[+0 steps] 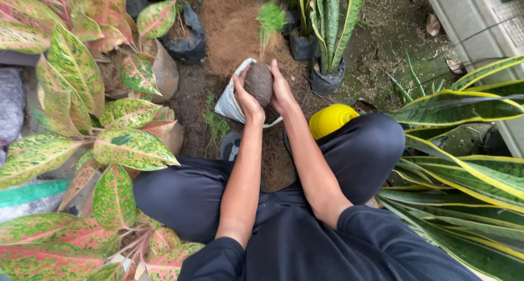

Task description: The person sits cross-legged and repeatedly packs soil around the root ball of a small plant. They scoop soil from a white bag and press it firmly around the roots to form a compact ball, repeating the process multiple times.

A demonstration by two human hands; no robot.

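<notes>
Over the heap of brown coconut fibre (232, 24) on the ground, between the person's knees and the potted plants, both hands cup a dark root ball (259, 83) with a small green seedling (270, 16) rising from its top. The left hand (246, 98) curls around the ball's left side, and the right hand (281, 90) presses against its right side; both are partly closed, fingers wrapped to the ball's curve, palms in contact. A white plastic bag (228, 103) lies just beneath and to the left of the ball, touching the left hand.

The ball looks like packed, damp soil: moderately light but crumbly, likely to shed or split if squeezed hard or held by the stem. Support from both sides and below, as here, seems the safest hold. A yellow cap-like object (330, 120) rests by the right knee.
</notes>
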